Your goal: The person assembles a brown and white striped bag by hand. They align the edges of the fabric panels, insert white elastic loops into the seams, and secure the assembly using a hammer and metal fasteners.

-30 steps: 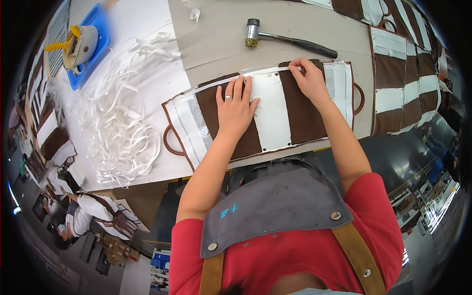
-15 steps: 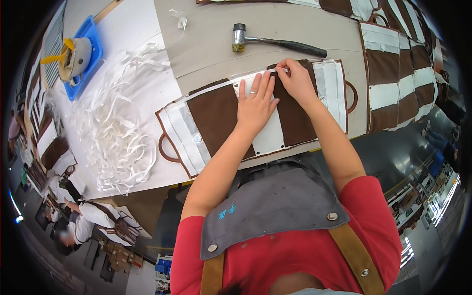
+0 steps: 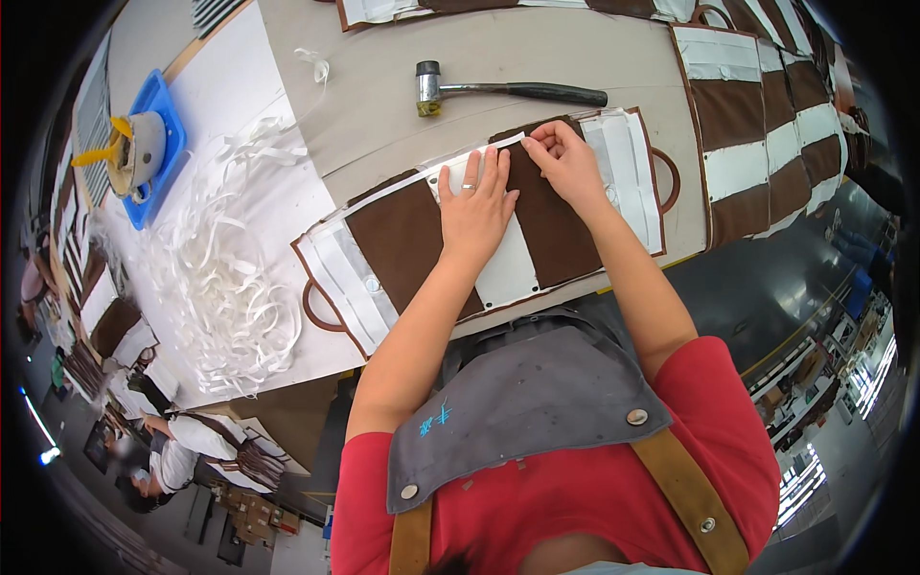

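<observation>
On the near edge of the beige surface (image 3: 383,115), a flat brown-and-white striped panel (image 3: 402,235); left hand (image 3: 474,206) spread flat on it, right hand (image 3: 565,163) pinching its white strip (image 3: 479,156); beyond, a mallet (image 3: 498,91); far left, a blue tray (image 3: 158,144).

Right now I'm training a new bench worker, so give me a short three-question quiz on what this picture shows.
1. True or false: the left hand lies flat, palm down, on the brown and white striped panel.
2. What is the right hand doing? A) gripping the mallet B) pinching at the panel's far edge C) resting on the blue tray
3. Fill in: the heap of white strips lies to the person's ____ of the panel.

Key:
1. True.
2. B. The mallet lies untouched beyond the panel, and the blue tray is far off to the left.
3. Left.
</observation>
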The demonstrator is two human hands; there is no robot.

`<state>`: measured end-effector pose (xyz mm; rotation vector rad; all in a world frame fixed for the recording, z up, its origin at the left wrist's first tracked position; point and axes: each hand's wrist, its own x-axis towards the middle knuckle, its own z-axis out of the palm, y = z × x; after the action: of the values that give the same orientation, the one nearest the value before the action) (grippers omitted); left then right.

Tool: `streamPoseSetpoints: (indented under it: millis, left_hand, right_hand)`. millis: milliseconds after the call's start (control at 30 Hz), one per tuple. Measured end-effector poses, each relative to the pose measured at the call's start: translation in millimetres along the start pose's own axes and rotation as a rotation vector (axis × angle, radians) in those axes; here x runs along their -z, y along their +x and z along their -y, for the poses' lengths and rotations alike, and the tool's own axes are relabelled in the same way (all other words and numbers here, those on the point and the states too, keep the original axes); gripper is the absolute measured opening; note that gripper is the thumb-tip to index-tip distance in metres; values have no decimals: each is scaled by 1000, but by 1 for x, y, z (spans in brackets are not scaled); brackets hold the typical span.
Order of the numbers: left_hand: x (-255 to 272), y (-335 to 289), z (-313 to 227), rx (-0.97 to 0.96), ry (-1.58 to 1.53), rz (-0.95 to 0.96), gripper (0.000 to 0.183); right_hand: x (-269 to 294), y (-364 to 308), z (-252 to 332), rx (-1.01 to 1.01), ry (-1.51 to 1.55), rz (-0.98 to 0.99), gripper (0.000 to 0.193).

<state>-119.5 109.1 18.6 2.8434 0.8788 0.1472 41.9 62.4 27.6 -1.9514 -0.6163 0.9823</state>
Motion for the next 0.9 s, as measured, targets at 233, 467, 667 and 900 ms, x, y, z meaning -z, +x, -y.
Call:
streamPoseSetpoints:
  millis: [233, 467, 667, 900]
  left_hand:
    - [0, 0, 0, -3, 18, 22, 57]
    - [-3, 2, -4, 5, 50, 23, 58]
    - [-4, 3, -6, 23, 59, 20, 58]
    - [-6, 9, -13, 57, 19, 17, 61]
  right_hand:
    - [-8, -3, 8, -35, 100, -19, 19]
    - [-6, 5, -1, 12, -69, -70, 20]
    - [-7, 9, -3, 200, -323, -121, 20]
    - [-16, 10, -12, 313, -528, -157, 18]
